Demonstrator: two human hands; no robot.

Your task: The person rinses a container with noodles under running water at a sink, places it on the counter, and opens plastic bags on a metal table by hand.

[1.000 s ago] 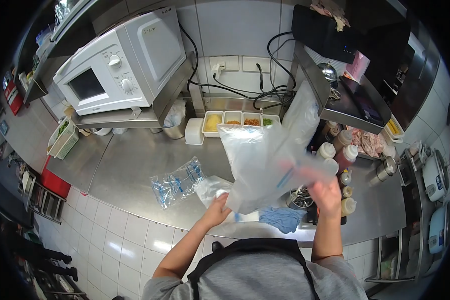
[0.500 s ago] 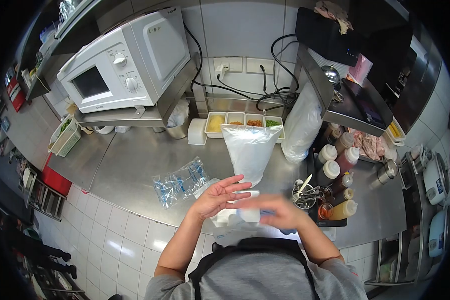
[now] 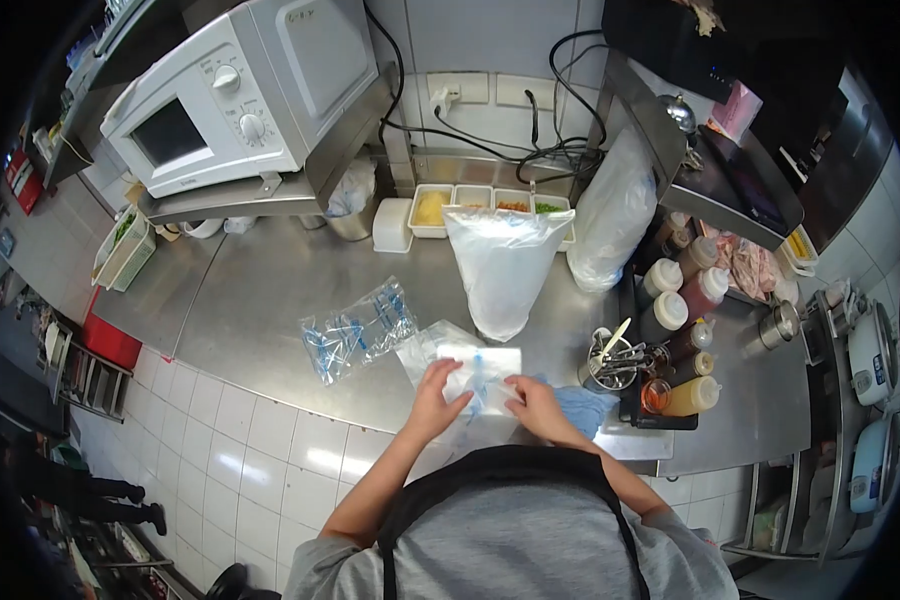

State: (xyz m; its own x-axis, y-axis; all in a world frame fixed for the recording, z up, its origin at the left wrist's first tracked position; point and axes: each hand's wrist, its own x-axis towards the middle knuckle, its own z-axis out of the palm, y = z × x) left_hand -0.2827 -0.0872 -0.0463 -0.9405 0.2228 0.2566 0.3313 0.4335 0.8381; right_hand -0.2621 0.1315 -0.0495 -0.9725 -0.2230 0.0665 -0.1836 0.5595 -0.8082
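Note:
A white folded packet with a blue band down its middle (image 3: 482, 362) lies at the front of the steel counter. My left hand (image 3: 436, 398) grips its left edge, thumb pointing inward and fingers curled. At the opposite edge, my right hand (image 3: 538, 408) has its thumb and fingers closed on the packet. Clear plastic film spreads beneath and to the left of it. Further left lies a crumpled clear plastic bag with blue print (image 3: 362, 330). Behind the packet stands a filled white plastic bag (image 3: 505, 270). A blue cloth (image 3: 582, 408) sits by my right hand.
Squeeze bottles (image 3: 692, 397) and a metal cup of utensils (image 3: 610, 362) stand at the right. Small white food containers (image 3: 431, 212) line the back wall. A microwave (image 3: 220, 110) sits on a raised shelf at left. A person's legs show at far left.
Both hands have come down from above the counter onto the packet, the right one from a blurred sweep. The view has shifted slightly, and the blue cloth shows more.

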